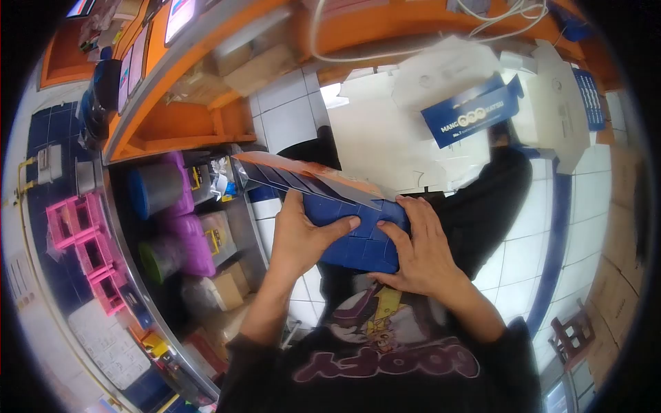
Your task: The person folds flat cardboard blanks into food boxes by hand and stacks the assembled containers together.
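Both hands grip a blue cardboard box (359, 242) in front of my chest, its folded flaps overlapping on the side that faces me. My left hand (308, 234) holds its left end, with the thumb pressed flat on the flaps. On the right end, my right hand (421, 251) has its fingers curled over the edge and fingertips on the blue face. An orange-and-white printed panel (323, 175) slants along the far upper edge. Beyond the box, a flat blue carton with white "MANG KATSU" lettering (471, 113) lies on pale cardboard sheets (375, 138).
On the left, a metal-edged shelf unit holds purple containers (189, 241) and a grey bin (151, 187). Pink plastic racks (89, 251) stand farther left. Orange shelving (213, 127) runs along the top, with a white cable (385, 58). A small brown stool (573, 342) sits at lower right.
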Demonstrator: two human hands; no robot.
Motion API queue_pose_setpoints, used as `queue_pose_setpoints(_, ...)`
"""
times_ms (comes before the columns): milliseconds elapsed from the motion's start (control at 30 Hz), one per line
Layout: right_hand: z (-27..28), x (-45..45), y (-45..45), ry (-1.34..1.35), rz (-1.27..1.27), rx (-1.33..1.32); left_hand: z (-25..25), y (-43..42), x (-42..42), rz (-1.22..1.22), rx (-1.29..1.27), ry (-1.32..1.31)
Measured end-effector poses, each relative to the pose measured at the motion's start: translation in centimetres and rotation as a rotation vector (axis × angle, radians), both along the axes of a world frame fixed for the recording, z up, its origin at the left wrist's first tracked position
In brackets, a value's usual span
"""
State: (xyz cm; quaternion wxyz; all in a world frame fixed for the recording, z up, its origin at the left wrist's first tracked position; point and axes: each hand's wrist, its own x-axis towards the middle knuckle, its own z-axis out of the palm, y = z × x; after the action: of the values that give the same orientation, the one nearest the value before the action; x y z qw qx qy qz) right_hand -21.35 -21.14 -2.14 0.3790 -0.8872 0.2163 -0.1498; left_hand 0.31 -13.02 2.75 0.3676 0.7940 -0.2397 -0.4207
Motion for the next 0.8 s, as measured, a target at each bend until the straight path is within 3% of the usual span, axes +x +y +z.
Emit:
queue_pose_setpoints(200, -0.8, -0.2, 0.1, -0.047, 0.011, 0.032, 0.2, -0.1, -0.3, -0.029, 0.005, -0.021)
queue_pose_setpoints(300, 0.0, -0.3, -0.2, 0.013, 0.013, 0.041, 0.5, -0.3, 0.1, 0.023, -0.112, 0.14)
queue_pose_setpoints(467, 1.0, 0.5, -0.6, 0.092, -0.025, -0.107, 1.2, -0.7, 0.0, 0.001, 0.007, 0.245)
queue_pose_setpoints(800, 0.3, 0.4, -0.8, -0.045, -0.002, -0.047, 0.9, -0.1, -1.1, 0.005, -0.098, 0.183)
